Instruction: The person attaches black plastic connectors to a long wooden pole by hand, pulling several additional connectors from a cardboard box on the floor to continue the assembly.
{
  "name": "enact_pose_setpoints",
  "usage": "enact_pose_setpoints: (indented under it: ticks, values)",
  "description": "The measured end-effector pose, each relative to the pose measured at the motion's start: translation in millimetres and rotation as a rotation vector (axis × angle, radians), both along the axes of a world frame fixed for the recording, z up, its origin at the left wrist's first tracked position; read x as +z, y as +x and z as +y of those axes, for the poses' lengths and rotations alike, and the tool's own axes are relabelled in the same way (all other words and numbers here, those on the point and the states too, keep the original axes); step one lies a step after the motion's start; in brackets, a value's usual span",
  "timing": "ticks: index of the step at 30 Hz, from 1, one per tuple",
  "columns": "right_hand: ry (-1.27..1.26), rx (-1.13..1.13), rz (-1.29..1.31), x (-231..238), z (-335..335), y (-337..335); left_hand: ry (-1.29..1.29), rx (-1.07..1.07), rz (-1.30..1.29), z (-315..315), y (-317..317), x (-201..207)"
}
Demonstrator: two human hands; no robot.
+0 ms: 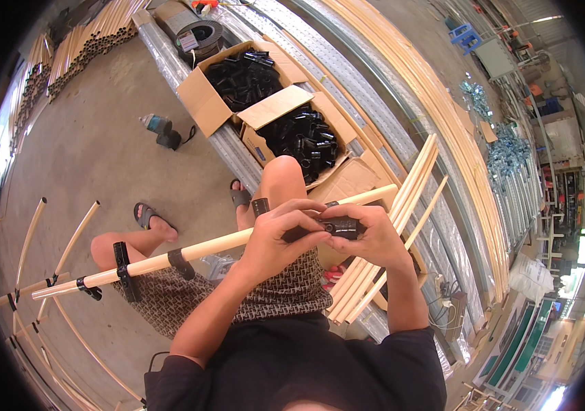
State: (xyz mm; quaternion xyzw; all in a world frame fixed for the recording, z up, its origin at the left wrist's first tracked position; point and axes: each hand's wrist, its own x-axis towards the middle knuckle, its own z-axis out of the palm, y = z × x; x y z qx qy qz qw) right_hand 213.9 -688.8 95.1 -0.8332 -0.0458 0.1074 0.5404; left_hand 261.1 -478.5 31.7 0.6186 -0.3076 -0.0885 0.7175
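Both my hands meet above my lap around black metal pipe joint pieces. My right hand point(372, 236) grips a dark pipe joint point(342, 228) between thumb and fingers. My left hand point(280, 236) is closed, its fingertips against the joint's left end; a black piece shows inside its curled fingers. Just beneath my hands, a long cream pipe point(148, 265) lies across my thighs. Along it sit several black joints, among them one by my knee point(124, 270) and another at mid-length point(181, 264). My fingers partly cover the joint pieces.
Beyond my knees stand two open cardboard boxes of black joints point(244, 79) point(300, 137). Cut cream pipes point(402, 226) lean at my right. A jointed pipe frame point(53, 282) stands at left. A bottle point(156, 124) is on the floor; long pipes point(436, 147) run along the right.
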Motion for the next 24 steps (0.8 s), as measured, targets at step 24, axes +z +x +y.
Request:
enact_pose_setpoints:
  ticks: [24]
  values:
    - [0.226,-0.110,0.337,-11,10,-4,0.256,0.069,-0.075,40,6,-14]
